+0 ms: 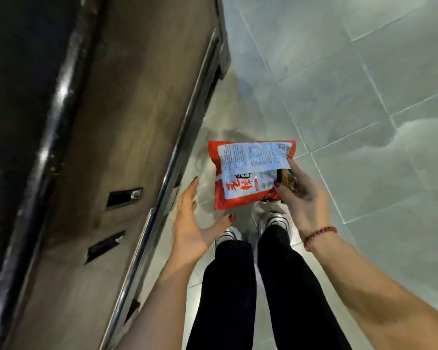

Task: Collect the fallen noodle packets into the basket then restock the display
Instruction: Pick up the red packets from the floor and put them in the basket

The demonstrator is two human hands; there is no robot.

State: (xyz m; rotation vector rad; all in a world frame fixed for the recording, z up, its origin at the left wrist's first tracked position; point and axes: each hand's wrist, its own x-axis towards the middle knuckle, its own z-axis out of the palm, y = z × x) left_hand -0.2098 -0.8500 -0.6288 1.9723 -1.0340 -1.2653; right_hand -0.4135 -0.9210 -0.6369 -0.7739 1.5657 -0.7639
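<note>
The person stands and looks down at the grey tiled floor (364, 97). The right hand (301, 198) grips a red noodle packet (248, 170) by its right edge, with the thumb on top and the other fingers curled under it. The packet is in the air, above the floor and in front of the shoes (276, 221). Its back side faces up, with a white panel of small print and some red characters. Under the right thumb there is also a small dark, colourful piece (287, 179); I cannot tell if it is part of this packet or a second one.

The left hand (190, 223) is open, with the palm turned to the packet and the fingers spread. It is just beside the left edge of the packet and does not touch it. It holds nothing. One finger wears a thin ring (179, 206).

The right wrist wears a bracelet (320, 236) of red beads. The legs are in black trousers (283, 286).

On the left stands a brown cabinet (127, 122) with a metal rail (162, 188) along its edge.
</note>
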